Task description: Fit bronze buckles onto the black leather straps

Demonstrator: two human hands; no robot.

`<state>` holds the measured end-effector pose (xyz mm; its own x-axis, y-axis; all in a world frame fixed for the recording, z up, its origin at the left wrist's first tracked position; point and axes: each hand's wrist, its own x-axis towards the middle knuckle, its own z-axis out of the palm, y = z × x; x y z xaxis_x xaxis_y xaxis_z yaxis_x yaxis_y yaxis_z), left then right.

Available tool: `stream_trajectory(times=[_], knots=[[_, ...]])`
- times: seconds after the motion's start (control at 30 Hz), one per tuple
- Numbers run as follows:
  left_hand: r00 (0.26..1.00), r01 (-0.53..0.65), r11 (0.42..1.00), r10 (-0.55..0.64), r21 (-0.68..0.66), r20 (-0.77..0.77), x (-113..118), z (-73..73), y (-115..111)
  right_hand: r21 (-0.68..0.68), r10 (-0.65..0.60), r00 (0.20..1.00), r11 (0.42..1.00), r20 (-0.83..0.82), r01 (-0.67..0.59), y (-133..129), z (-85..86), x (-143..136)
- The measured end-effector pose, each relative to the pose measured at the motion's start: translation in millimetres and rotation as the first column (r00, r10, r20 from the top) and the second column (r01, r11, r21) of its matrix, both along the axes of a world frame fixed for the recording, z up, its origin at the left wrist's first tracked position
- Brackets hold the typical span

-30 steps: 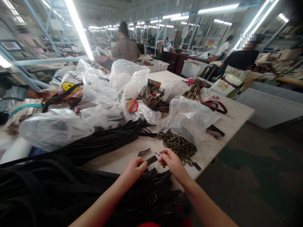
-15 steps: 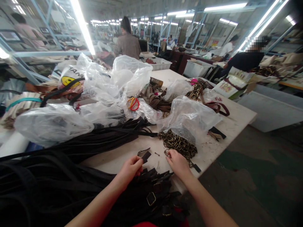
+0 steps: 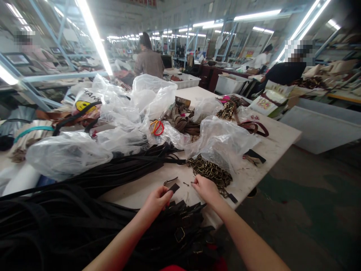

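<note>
Under ceiling tubes [image 3: 95, 37], over pale table [image 3: 278, 141], left grip [image 3: 156, 200] around black strip [image 3: 174, 188], right grip [image 3: 207, 190] unclear

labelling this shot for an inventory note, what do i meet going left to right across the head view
Teal band → yellow smiley face → left hand → black strip it holds → right hand → small black tab → large white bin.

Our two bare forearms [image 3: 125, 233] stretch forward, angled inward; our bare left hand [image 3: 158, 198] pinches, thumb uppermost; our bare right hand [image 3: 207, 189] curls inward.
</note>
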<state>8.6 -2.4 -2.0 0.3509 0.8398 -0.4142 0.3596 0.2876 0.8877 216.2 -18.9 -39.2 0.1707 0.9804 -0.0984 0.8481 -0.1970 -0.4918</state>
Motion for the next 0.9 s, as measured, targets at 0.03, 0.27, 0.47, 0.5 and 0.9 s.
stream_trajectory(times=[0.03,0.27,0.47,0.5,0.9], knots=[[1.0,-0.017,1.0,0.017,0.013,0.002,0.7,1.1,1.1,0.02,0.007,0.986,1.0,-0.166,-0.004,-0.9,3.6,-2.8],[0.992,-0.125,0.99,0.124,0.064,0.026,-1.6,7.9,9.2,-0.084,-0.064,0.109,0.979,-0.992,-0.185,-5.8,30.3,-43.6],[0.983,-0.18,0.981,0.182,0.074,-0.023,-4.3,15.1,10.0,-0.016,-0.022,-0.025,0.977,-0.999,-0.214,-8.5,32.8,-59.9],[0.985,-0.167,0.984,0.169,0.057,-0.032,-4.0,18.0,9.3,-0.013,-0.018,-0.025,0.978,-1.0,-0.208,-8.8,32.6,-60.5],[0.995,0.087,0.99,-0.081,-0.114,0.058,-13.9,25.7,6.8,-0.002,0.032,0.245,0.991,-0.969,-0.135,-4.7,31.2,-58.4]])
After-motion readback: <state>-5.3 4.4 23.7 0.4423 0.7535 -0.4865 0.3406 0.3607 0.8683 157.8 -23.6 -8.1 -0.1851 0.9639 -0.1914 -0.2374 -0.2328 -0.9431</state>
